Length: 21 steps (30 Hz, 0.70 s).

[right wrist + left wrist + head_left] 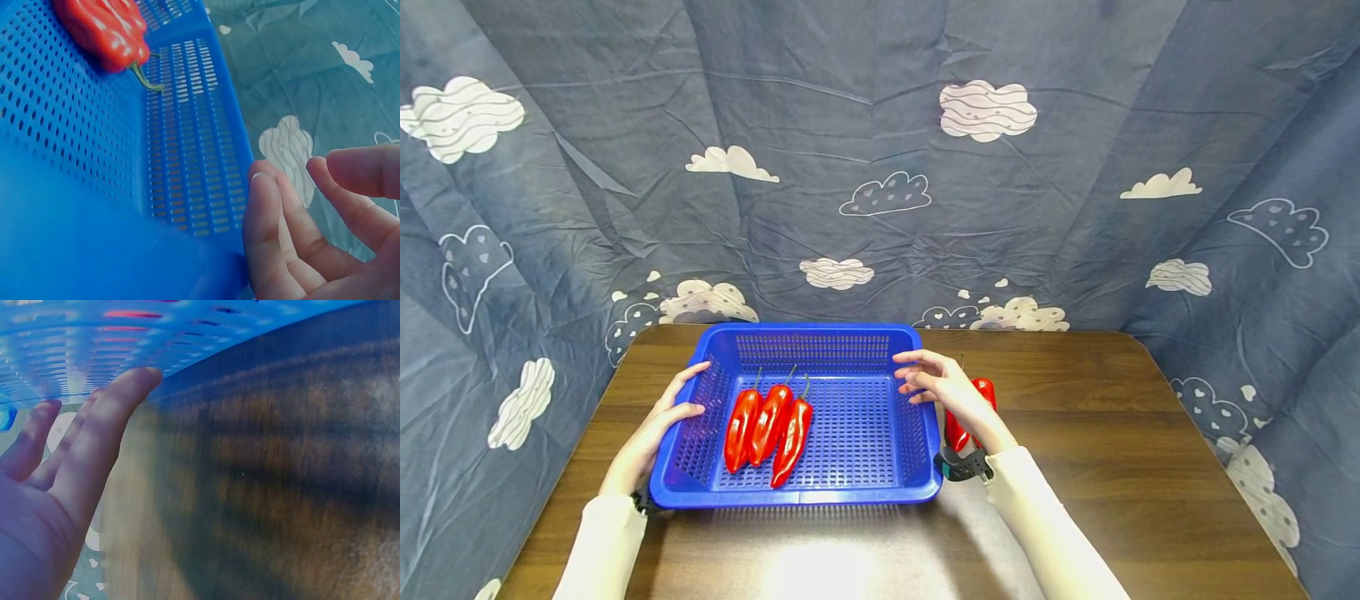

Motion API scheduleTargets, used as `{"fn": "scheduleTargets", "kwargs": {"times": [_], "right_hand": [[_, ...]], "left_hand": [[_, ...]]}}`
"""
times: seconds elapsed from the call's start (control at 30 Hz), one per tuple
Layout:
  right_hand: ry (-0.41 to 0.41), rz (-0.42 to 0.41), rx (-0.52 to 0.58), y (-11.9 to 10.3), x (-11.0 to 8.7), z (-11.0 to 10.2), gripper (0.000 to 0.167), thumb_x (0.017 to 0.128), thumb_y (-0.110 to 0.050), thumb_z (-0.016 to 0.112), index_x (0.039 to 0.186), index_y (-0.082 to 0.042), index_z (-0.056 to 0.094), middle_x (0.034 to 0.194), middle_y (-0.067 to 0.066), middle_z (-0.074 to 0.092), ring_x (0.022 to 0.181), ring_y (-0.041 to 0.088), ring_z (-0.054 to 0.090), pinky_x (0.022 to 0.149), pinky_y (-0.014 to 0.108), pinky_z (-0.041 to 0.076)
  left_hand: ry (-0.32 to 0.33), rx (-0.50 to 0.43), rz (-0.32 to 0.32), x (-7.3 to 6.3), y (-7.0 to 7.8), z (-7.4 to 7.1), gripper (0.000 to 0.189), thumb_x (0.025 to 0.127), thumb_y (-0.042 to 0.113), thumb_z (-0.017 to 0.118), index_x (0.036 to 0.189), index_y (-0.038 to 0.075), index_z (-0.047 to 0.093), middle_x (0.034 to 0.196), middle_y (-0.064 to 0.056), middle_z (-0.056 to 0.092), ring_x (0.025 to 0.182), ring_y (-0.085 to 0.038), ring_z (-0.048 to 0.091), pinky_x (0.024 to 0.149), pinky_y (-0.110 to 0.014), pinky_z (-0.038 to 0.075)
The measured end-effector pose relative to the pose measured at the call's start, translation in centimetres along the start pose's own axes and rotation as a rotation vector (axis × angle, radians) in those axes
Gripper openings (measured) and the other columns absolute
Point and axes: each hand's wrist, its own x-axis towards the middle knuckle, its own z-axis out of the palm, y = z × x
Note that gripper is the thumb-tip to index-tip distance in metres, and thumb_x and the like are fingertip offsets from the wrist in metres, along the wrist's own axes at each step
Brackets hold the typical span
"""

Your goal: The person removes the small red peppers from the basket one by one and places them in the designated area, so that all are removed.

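A blue plastic basket with slotted walls sits on the table between both hands. Three long red peppers lie side by side in its left half, green stems pointing to the far side. At the left rim is my left hand; its fingers stretch out straight against the slotted plastic in the left wrist view. My right hand is over the right rim, fingers spread and slightly bent with nothing between them. In the right wrist view, a pepper with its stem shows inside the basket.
More red peppers lie on the wooden table just right of the basket, partly hidden by the right hand and forearm. A grey-blue curtain with cloud prints hangs behind the table and along both sides.
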Motion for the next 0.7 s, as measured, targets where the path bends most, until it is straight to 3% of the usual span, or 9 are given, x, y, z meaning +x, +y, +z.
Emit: {"fn": "scheduleTargets", "kwargs": {"times": [0.23, 0.37, 0.6, 0.7], "right_hand": [[-0.008, 0.020, -0.011, -0.4, 0.5, 1.1, 0.036, 0.094, -0.003, 0.050, 0.128, 0.008, 0.051, 0.110, 0.020, 0.062, 0.088, 0.023, 0.065, 0.082, 0.051, 0.050], [-0.013, 0.022, -0.023, -0.4, 0.8, 1.5, 0.035, 0.094, -0.003, 0.050, 0.128, 0.007, 0.052, 0.109, 0.019, 0.062, 0.088, 0.024, 0.065, 0.081, 0.049, 0.051], [-0.049, 0.017, -0.046, -0.3, 1.2, 2.2, 0.035, 0.094, -0.003, 0.050, 0.127, 0.007, 0.052, 0.108, 0.019, 0.062, 0.097, 0.041, 0.061, 0.080, 0.048, 0.051], [-0.055, 0.021, -0.048, -0.4, 1.2, 2.6, 0.035, 0.094, -0.004, 0.050, 0.127, 0.007, 0.053, 0.109, 0.020, 0.063, 0.093, 0.035, 0.063, 0.082, 0.053, 0.049]], "left_hand": [[-0.003, -0.005, 0.008, 0.0, 0.0, 0.0, 0.060, 0.098, 0.008, 0.040, 0.151, 0.028, 0.020, 0.143, -0.018, 0.019, 0.111, -0.025, 0.049, 0.081, -0.045, 0.049], [0.001, -0.003, 0.010, 0.1, 0.0, 0.0, 0.060, 0.098, 0.008, 0.040, 0.151, 0.028, 0.021, 0.143, -0.019, 0.019, 0.110, -0.025, 0.049, 0.080, -0.044, 0.049], [0.010, -0.008, 0.004, 0.0, 0.1, 0.1, 0.061, 0.097, 0.006, 0.040, 0.151, 0.027, 0.021, 0.142, -0.019, 0.021, 0.108, -0.027, 0.051, 0.079, -0.046, 0.050], [0.007, -0.009, 0.006, 0.0, 0.2, 0.1, 0.060, 0.098, 0.006, 0.040, 0.151, 0.028, 0.022, 0.142, -0.019, 0.020, 0.108, -0.027, 0.051, 0.079, -0.045, 0.050]]}}
